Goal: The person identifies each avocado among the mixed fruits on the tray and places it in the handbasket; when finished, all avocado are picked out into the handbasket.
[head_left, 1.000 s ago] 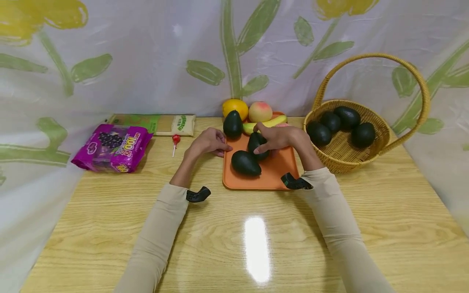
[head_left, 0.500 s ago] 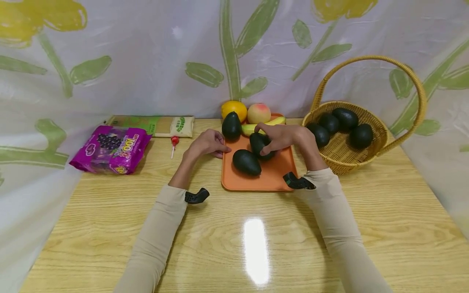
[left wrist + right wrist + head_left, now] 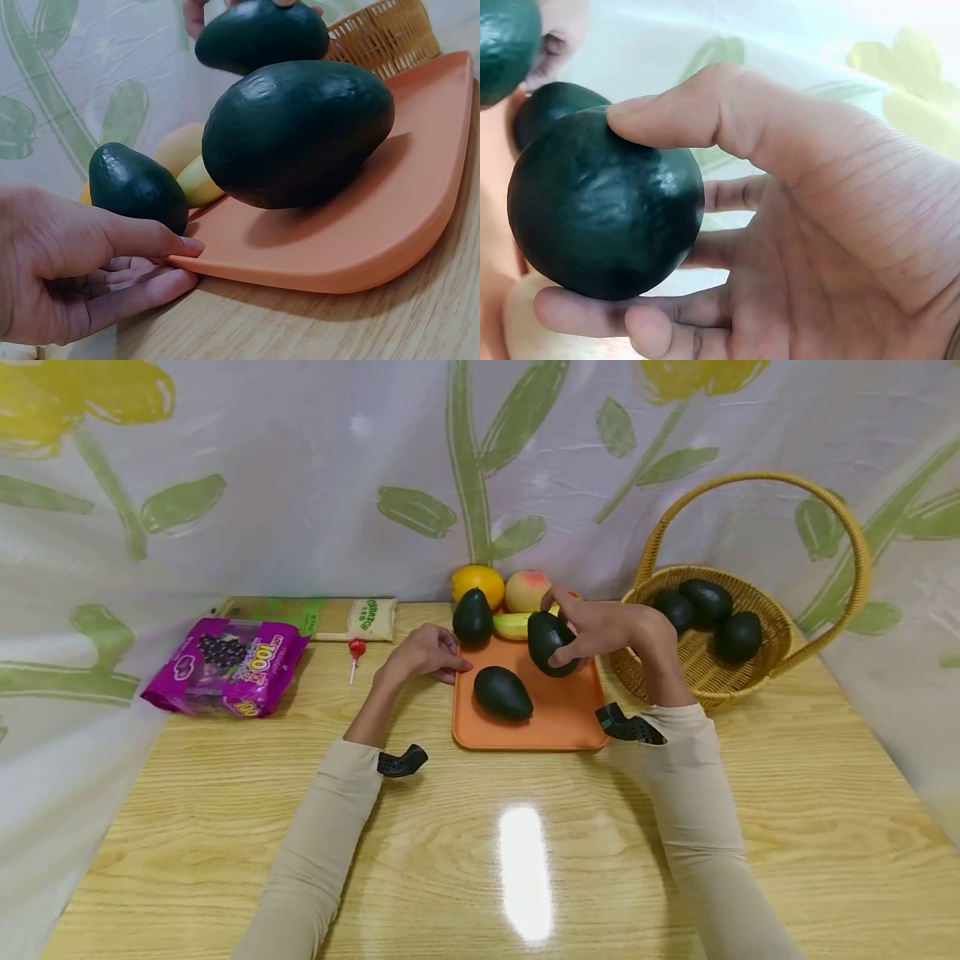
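Observation:
My right hand grips a dark green avocado above the orange tray. In the right wrist view the thumb presses one side of that avocado and the fingers curl round the other. My left hand pinches the tray's left rim, thumb on top and fingers beneath, as the left wrist view shows. A second avocado lies on the front part of the tray. Another avocado sits at its back left, beside an orange-yellow fruit, a peach and a banana.
A wicker basket with a tall handle stands right of the tray, with several avocados inside. On the left lie a purple candy bag, a red lollipop and a flat brown-green packet. A patterned cloth hangs behind.
My right hand has lifted the avocado off the tray and moved it a little right and up. My left hand stays at the tray's rim.

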Demonstrator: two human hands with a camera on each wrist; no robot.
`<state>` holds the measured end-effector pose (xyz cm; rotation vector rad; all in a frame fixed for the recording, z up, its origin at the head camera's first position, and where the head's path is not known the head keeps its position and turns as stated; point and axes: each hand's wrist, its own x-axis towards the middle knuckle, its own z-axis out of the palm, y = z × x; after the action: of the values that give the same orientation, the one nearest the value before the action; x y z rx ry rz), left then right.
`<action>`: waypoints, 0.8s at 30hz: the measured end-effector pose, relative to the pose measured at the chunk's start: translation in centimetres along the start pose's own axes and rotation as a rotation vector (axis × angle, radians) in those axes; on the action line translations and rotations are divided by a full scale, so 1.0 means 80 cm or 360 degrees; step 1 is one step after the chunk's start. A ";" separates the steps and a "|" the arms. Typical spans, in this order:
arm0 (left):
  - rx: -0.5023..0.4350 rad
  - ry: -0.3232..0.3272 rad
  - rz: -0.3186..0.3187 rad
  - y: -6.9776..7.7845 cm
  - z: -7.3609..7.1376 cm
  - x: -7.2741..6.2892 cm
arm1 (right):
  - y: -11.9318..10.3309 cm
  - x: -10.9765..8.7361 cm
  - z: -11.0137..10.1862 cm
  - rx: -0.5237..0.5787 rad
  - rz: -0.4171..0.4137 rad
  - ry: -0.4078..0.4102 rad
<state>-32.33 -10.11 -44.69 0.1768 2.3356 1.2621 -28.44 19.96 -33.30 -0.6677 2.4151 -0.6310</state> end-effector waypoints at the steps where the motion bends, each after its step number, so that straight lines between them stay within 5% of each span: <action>1: 0.0003 -0.0003 0.0006 0.000 0.000 0.000 | 0.001 -0.003 -0.001 0.0004 -0.0015 0.0025; 17: 0.0009 -0.0004 0.0019 0.004 -0.001 -0.001 | 0.020 -0.048 -0.029 -0.0107 -0.0083 0.0254; 24: 0.0050 0.0008 0.0041 0.001 0.001 -0.001 | 0.023 -0.059 -0.032 0.0031 -0.0111 0.0329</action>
<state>-32.25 -10.06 -44.62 0.2151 2.3654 1.2397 -27.18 24.82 -30.71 -0.7122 2.5803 -0.7858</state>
